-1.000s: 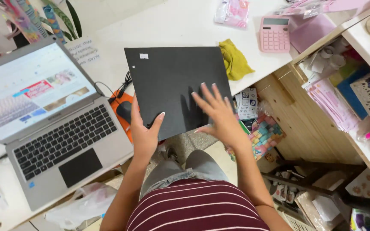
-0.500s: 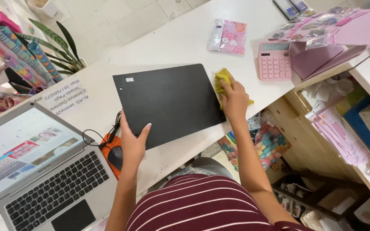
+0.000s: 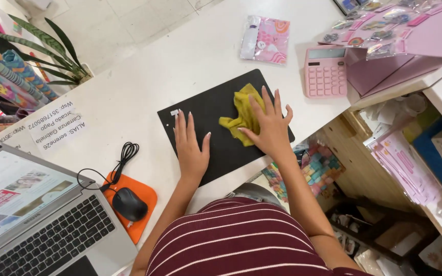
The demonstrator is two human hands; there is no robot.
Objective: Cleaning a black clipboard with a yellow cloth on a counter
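Here, right hand [image 3: 269,128] half-hides cloth [image 3: 241,115], mat [image 3: 216,110]

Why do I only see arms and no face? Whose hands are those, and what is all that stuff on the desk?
The camera sits on the person's head and looks down, so you see what they see: their own arms and striped shirt. The left hand lies flat on a black board on the white desk. The right hand presses a yellow cloth against that board, fingers spread. Nearby are a pink calculator, a pink patterned packet, a black mouse on an orange pad and an open laptop. At the right are shelves full of paper goods.
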